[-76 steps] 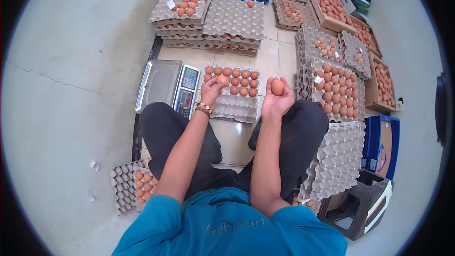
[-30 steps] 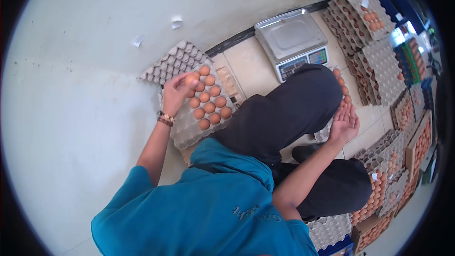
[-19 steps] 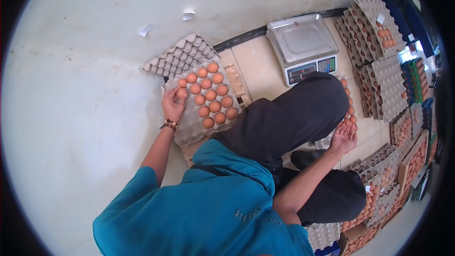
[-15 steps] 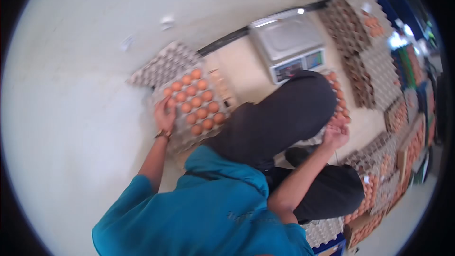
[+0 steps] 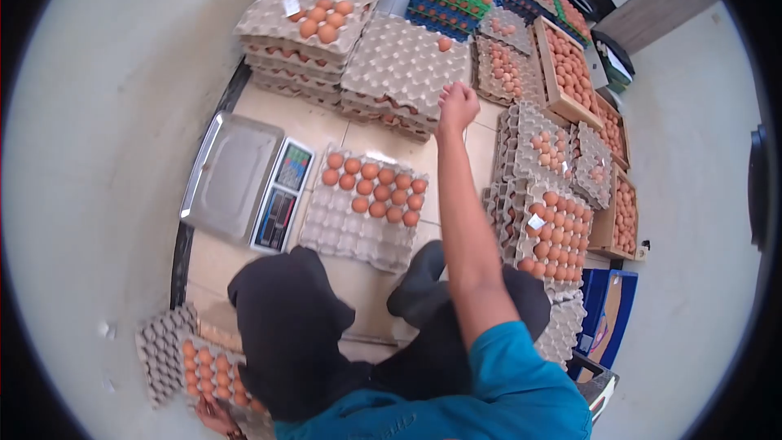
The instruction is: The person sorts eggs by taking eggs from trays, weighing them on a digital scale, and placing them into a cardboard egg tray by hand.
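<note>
- 12 o'clock: I see a tray stack (image 5: 399, 65), piled flat, presumably saving space.
- Centre: a part-filled tray (image 5: 350, 230).
- 7 o'clock: a second tray (image 5: 254, 421), within left-hand reach.
- 1 o'clock: right hand (image 5: 459, 106), grip seemingly clenched (contents hidden from me).
- 7 o'clock: left hand (image 5: 214, 415) at the second tray; grip, I can't tell.
- Eggs (image 5: 381, 192) sit singly in both trays, likely against rolling.

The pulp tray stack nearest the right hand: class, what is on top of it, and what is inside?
One brown egg lies on top of the pulp tray stack. Other eggs peek out between its layers; anything deeper is covered.
</note>
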### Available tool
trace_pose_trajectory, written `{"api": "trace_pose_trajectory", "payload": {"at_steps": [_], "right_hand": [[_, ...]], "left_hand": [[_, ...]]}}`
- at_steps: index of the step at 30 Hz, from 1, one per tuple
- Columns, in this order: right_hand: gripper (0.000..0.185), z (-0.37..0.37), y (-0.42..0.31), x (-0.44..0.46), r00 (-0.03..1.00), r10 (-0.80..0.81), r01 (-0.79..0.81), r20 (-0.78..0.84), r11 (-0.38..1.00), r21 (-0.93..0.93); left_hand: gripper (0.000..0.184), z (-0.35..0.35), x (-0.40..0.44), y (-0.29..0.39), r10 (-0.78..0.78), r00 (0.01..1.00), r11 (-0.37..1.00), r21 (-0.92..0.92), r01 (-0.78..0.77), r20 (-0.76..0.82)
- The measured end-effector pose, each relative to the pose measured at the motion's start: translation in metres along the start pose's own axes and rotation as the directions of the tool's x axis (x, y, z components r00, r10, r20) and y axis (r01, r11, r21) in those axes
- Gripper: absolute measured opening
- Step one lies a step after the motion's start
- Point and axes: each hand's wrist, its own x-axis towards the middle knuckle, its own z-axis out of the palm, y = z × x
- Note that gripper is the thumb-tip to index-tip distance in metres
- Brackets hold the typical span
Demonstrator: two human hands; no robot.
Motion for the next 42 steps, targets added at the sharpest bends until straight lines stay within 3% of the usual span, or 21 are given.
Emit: {"api": "trace_pose_trajectory", "payload": {"at_steps": [2,4,5,9,12,13,16,17,20,21,23,24,26,28,29,30,33,35,40,41,42], "right_hand": [[0.036,0.018,0.012,0.061,0.964,-0.242,0.265,0.111,0.832,-0.488],[0.039,0.028,0.015,0.108,0.893,-0.324,0.450,0.313,0.601,-0.660],[0.041,0.034,0.016,0.127,0.846,-0.333,0.532,0.417,0.460,-0.711],[0.041,0.071,0.019,0.185,0.751,-0.339,0.651,0.566,0.241,-0.719],[0.034,0.090,0.025,0.216,0.795,-0.010,0.602,0.607,0.147,-0.785],[0.026,0.089,0.028,0.219,0.789,0.004,0.608,0.615,0.140,-0.781],[0.029,0.081,0.030,0.225,0.776,-0.050,0.621,0.629,0.229,-0.749],[0.034,0.075,0.039,0.232,0.748,-0.186,0.663,0.637,0.266,-0.700],[0.036,0.051,0.063,0.259,0.749,-0.237,0.538,0.619,0.763,-0.358],[0.037,0.043,0.030,0.226,0.803,-0.029,0.294,0.595,0.888,-0.354],[0.036,0.028,-0.001,0.189,0.715,0.190,-0.045,0.673,0.973,-0.227],[0.035,0.021,-0.018,0.168,0.636,0.278,-0.224,0.720,0.959,-0.172],[0.038,0.008,-0.056,0.114,0.380,0.247,-0.347,0.892,0.931,-0.110],[0.041,0.004,-0.106,0.037,0.328,0.200,-0.241,0.923,0.963,-0.123],[0.044,0.000,-0.127,0.004,0.260,0.152,-0.146,0.954,0.982,-0.116],[0.047,-0.004,-0.144,-0.026,0.181,0.109,-0.055,0.977,0.993,-0.101],[0.047,-0.008,-0.178,-0.102,0.024,0.021,-0.074,1.000,0.997,-0.019],[0.040,-0.011,-0.202,-0.149,-0.054,-0.039,-0.064,0.998,0.997,0.036],[0.026,-0.016,-0.227,-0.214,-0.087,-0.004,0.025,0.996,1.000,0.006],[0.024,-0.016,-0.223,-0.218,-0.062,-0.006,0.008,0.998,1.000,0.007],[0.023,-0.016,-0.223,-0.221,-0.038,-0.012,-0.007,0.999,1.000,0.012]], "left_hand": [[0.035,0.016,0.011,0.023,0.023,1.000,0.998,0.052,-0.023,-0.011],[0.034,0.027,0.023,0.052,0.047,0.999,0.995,0.093,-0.045,-0.023],[0.034,0.032,0.029,0.065,0.057,0.998,0.993,0.110,-0.053,-0.028],[0.033,0.049,0.047,0.107,0.081,0.995,0.985,0.159,-0.073,-0.049],[0.033,0.056,0.056,0.127,0.086,0.995,0.980,0.182,-0.074,-0.058],[0.032,0.057,0.059,0.132,0.096,0.994,0.979,0.186,-0.083,-0.060],[0.032,0.061,0.064,0.148,0.107,0.992,0.978,0.187,-0.092,-0.072],[0.031,0.061,0.066,0.153,0.114,0.990,0.978,0.185,-0.098,-0.079],[0.031,0.061,0.070,0.171,0.147,0.983,0.979,0.156,-0.129,-0.112],[0.030,0.061,0.072,0.180,0.165,0.977,0.979,0.138,-0.147,-0.133],[0.030,0.059,0.075,0.206,0.216,0.960,0.975,0.088,-0.203,-0.177],[0.030,0.055,0.077,0.223,0.244,0.948,0.970,0.057,-0.237,-0.202],[0.029,0.057,0.080,0.265,0.310,0.924,0.943,-0.054,-0.329,-0.224],[0.029,0.073,0.084,0.319,0.348,0.933,0.887,-0.288,-0.360,-0.095],[0.025,0.091,0.084,0.348,0.304,0.952,0.832,-0.500,-0.242,0.046],[0.022,0.095,0.078,0.394,0.472,0.856,0.778,-0.556,-0.292,0.210],[0.042,0.105,0.052,0.513,0.827,0.495,0.516,-0.706,-0.485,0.265],[0.064,0.101,0.031,0.569,0.902,0.360,0.410,-0.729,-0.548,0.237],[0.064,0.098,0.009,0.595,0.920,0.343,0.370,-0.714,-0.595,0.190],[0.059,0.095,0.010,0.594,0.921,0.349,0.352,-0.758,-0.548,0.175],[0.057,0.092,0.011,0.591,0.892,0.380,0.383,-0.855,-0.350,0.243]]}}
